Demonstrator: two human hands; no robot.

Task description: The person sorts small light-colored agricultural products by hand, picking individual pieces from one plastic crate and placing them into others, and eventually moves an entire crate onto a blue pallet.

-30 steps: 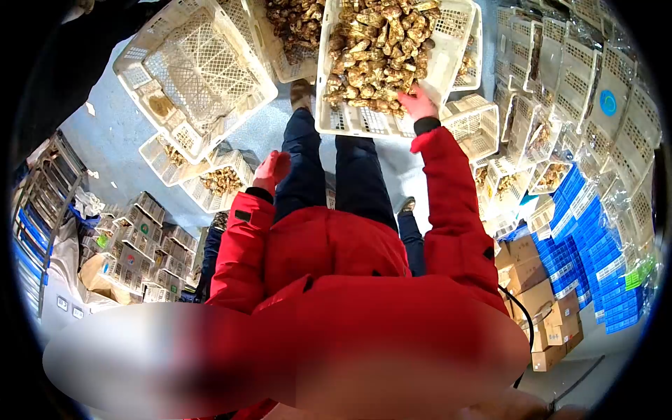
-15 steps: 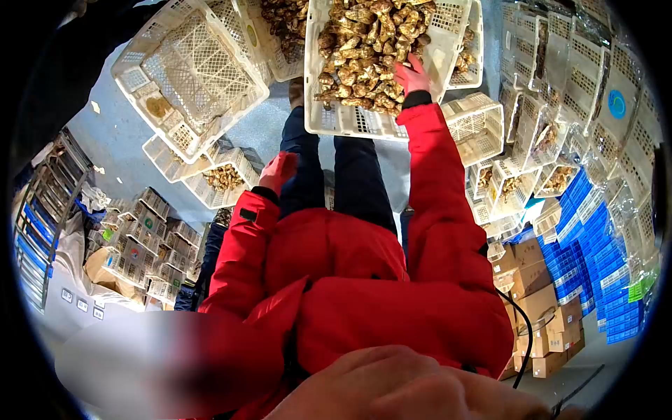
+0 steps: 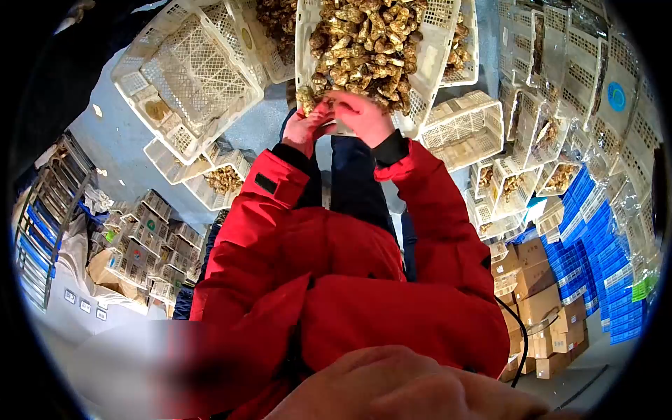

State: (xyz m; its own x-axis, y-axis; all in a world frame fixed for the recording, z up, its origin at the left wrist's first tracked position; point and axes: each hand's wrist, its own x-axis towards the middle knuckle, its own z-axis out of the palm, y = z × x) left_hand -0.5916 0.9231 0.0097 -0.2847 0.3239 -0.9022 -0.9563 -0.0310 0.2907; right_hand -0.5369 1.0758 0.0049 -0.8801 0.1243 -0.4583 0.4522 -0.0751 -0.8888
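A white plastic crate (image 3: 437, 45) in front of me is heaped with brown-and-cream mushrooms (image 3: 371, 49). Over its near left corner, my left hand (image 3: 302, 131) is closed, and a mushroom (image 3: 305, 99) sticks out above its fingertips. Close beside it, at the crate's near edge, is my right hand (image 3: 364, 119). Its fingers stretch towards the left hand, curved and slightly blurred, and no mushroom shows in them. The two hands partly overlap at the fingertips, so any contact there is hidden.
To the left stands a large white crate (image 3: 196, 66) with a brown patch inside. A crate (image 3: 462, 129) sits at the right. Stacked crates (image 3: 588, 63), blue boxes (image 3: 602, 259) and cardboard boxes (image 3: 542, 301) line the right side; more stacked crates (image 3: 150, 238) stand left.
My right hand has left the mushroom heap and come left and nearer to me. My left hand has risen to meet it, with a mushroom now at its fingertips. The crate appears slightly shifted left.
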